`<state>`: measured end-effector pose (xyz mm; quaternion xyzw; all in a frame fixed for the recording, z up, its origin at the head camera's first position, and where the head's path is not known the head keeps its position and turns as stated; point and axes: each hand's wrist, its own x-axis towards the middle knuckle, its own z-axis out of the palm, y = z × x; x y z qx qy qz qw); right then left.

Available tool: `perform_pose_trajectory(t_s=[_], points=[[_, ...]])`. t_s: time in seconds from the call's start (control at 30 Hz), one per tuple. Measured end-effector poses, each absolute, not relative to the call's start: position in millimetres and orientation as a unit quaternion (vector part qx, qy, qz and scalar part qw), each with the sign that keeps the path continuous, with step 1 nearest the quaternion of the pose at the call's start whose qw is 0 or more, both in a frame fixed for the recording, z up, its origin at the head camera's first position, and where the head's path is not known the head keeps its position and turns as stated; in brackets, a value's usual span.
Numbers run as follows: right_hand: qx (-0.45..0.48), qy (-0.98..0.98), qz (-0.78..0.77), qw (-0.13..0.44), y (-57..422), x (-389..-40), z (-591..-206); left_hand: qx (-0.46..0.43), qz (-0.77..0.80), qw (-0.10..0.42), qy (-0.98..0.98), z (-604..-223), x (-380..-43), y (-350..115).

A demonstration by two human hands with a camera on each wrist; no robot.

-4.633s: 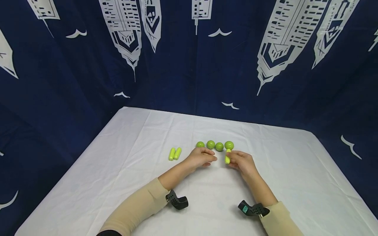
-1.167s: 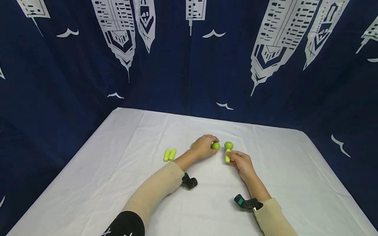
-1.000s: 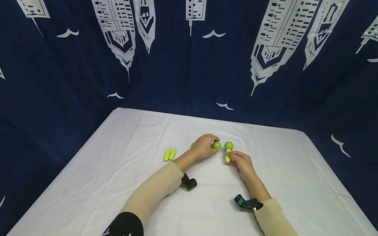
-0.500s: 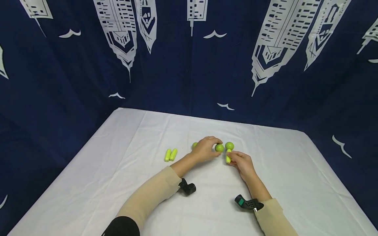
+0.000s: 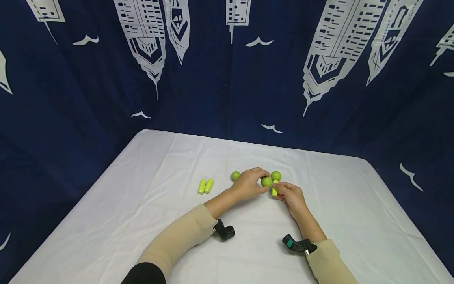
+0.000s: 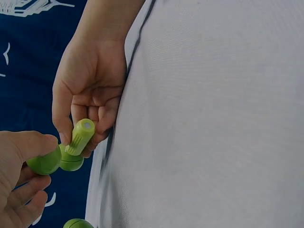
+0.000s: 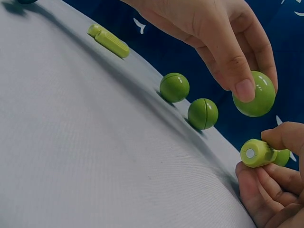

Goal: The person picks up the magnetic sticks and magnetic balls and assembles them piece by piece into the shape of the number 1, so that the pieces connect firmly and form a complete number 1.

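Currently in hand: one yellow-green rod, its long axis running roughly away from the person; near end, with a small pale disc on its face, directed back toward the person; far end meeting a green ball. Exact tilt to the table: cannot be told.

Right hand: thumb and fingertips pinching the rod, which sits at the tips, left of the palm; the green ball projects just beyond them.

Left hand: thumb and fingers pinching a second ball, held at the fingertips, just left of the rod and its ball; a gap to the rod shows in the right wrist view.

Loose balls, two on the white cloth, near each other, left of the held pieces.

Loose rods, two, lying flat side by side farther left, long axes pointing away from the person, far ends leaning slightly right.
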<state>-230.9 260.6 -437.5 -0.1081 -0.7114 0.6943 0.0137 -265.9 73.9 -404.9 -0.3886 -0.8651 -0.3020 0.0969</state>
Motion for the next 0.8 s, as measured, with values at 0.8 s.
perform_pose_trajectory(t_s=[0.8], points=[[-0.11,-0.711,0.694,0.014,260.4,-229.8,-436.6,-0.355,-0.412,-0.022,-0.839,-419.6,-250.0,75.2]])
